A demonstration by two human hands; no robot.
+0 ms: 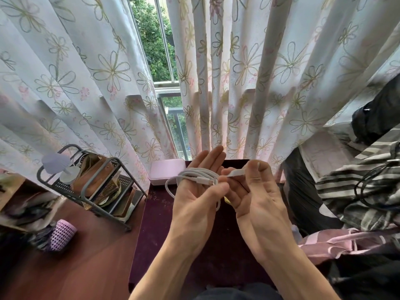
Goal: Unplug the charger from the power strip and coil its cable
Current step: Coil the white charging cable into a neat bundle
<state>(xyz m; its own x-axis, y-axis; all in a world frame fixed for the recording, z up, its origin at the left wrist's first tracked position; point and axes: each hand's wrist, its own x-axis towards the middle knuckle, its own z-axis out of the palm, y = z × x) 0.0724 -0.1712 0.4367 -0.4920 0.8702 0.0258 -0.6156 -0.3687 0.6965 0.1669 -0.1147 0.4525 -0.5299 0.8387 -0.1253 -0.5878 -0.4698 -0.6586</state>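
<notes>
In the centre of the frame, the white cable (pixel 190 177) is wound in several loops around the left hand (pixel 195 191). The fingers of this hand are straight and pressed together, pointing up, and the thumb presses on the loops near a small connector (pixel 207 181). The right hand (pixel 257 204) pinches a white, flat end piece (pixel 236 173) between thumb and forefinger, while its other fingers are loosely curled.

I judge the cable light, soft and a little springy, so the loops may open if the thumb lifts. It is best held across the whole bundle, not at the thin connector.

A pink box (pixel 165 169) lies behind the hands on the dark table (pixel 155 224). I cannot see the power strip, and I can read no brand or writing anywhere.
</notes>
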